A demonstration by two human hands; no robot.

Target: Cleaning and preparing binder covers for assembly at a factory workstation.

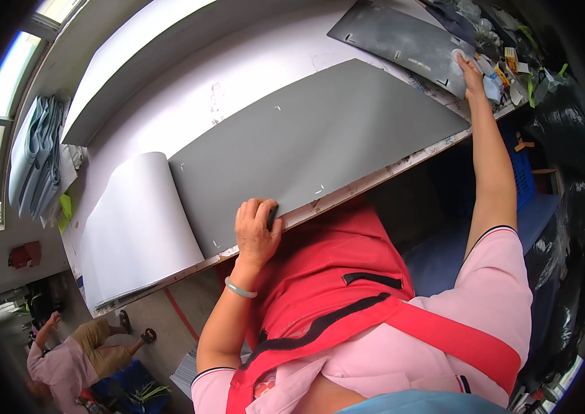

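Note:
A long grey sheet (320, 131) with small white corner marks lies along the front edge of the table. My left hand (256, 231) rests on its near edge, fingers curled round a small black object (272, 217) whose kind I cannot make out. Out to the far right, my right hand (470, 74) grips a small round white object (458, 53), partly hidden by the fingers, against a dark grey template board (399, 43). That board has slots and whitish smears. Left of the grey sheet, white sheets (137, 224) are curled over on themselves.
A long white panel (134, 58) stands along the table's back. Folded grey sheets (41, 155) hang at the left by the windows. Clutter with small boxes (510, 58) and plastic bags fills the right corner. Another person (72, 359) is at the lower left, beside a blue crate (130, 386).

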